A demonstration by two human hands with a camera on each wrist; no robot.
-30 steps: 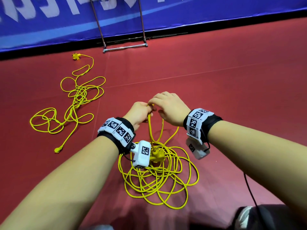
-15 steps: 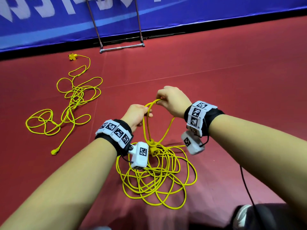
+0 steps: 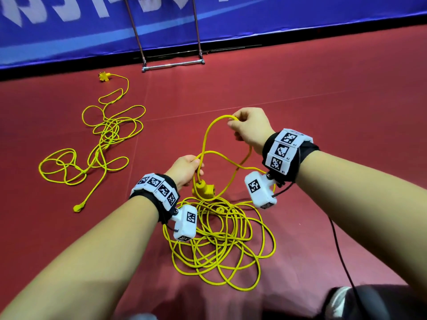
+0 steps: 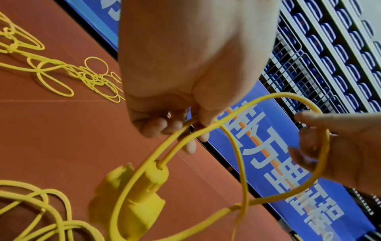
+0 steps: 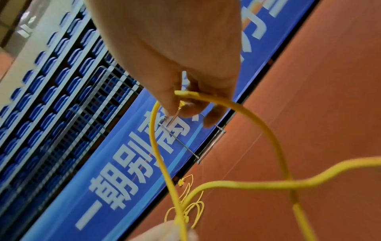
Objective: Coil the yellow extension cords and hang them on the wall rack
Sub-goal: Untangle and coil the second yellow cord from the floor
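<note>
Wall rack (image 3: 172,31) top cut off by frame edge; hands' fingertips hidden behind knuckles.

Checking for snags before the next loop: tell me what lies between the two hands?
Only an arc of the yellow cord runs from the left hand to the right hand; the head view shows it.

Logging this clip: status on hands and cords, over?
Left hand grips near cord by its socket end. Right hand pinches a raised loop. Second cord lies tangled on the floor. Nothing hung.
</note>
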